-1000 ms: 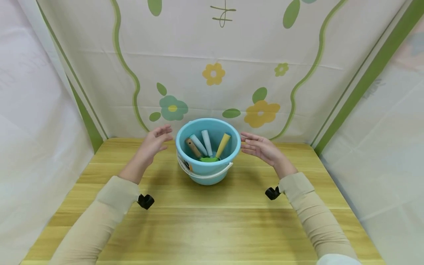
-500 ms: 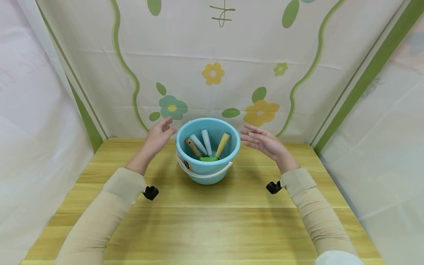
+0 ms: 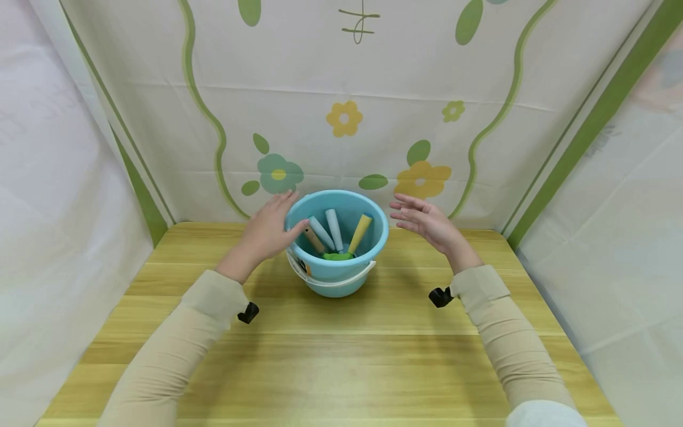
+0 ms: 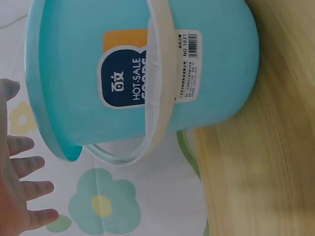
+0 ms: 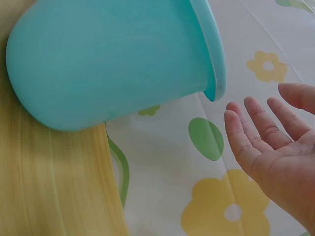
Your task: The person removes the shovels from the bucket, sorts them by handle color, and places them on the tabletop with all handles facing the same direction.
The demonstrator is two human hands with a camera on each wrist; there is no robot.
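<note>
A light blue plastic bucket (image 3: 336, 270) stands on the wooden table (image 3: 341, 356) near the back curtain. Its white handle (image 3: 349, 280) hangs down the front. Inside lean a wooden-handled tool (image 3: 313, 238), two pale blue handles (image 3: 334, 228) and a yellow handle (image 3: 360, 232), with something green (image 3: 337, 256) at the bottom. My left hand (image 3: 269, 228) is at the bucket's left rim with straight fingers and the thumb over the edge. My right hand (image 3: 427, 222) hovers open to the right of the rim, apart from it. The left wrist view shows the bucket (image 4: 216, 59) with its label (image 4: 123, 83) beside my left hand (image 4: 19, 196). In the right wrist view the open right hand (image 5: 275, 152) faces the bucket (image 5: 108, 64).
A flowered curtain (image 3: 347, 118) closes the back just behind the bucket, and plain white sheets (image 3: 64, 178) hang along both sides of the table. Bare wood stretches from the bucket to the table's front edge.
My left hand has moved right, from a gap beside the bucket to its left rim. The right hand has risen slightly and stays apart. The bucket has not moved.
</note>
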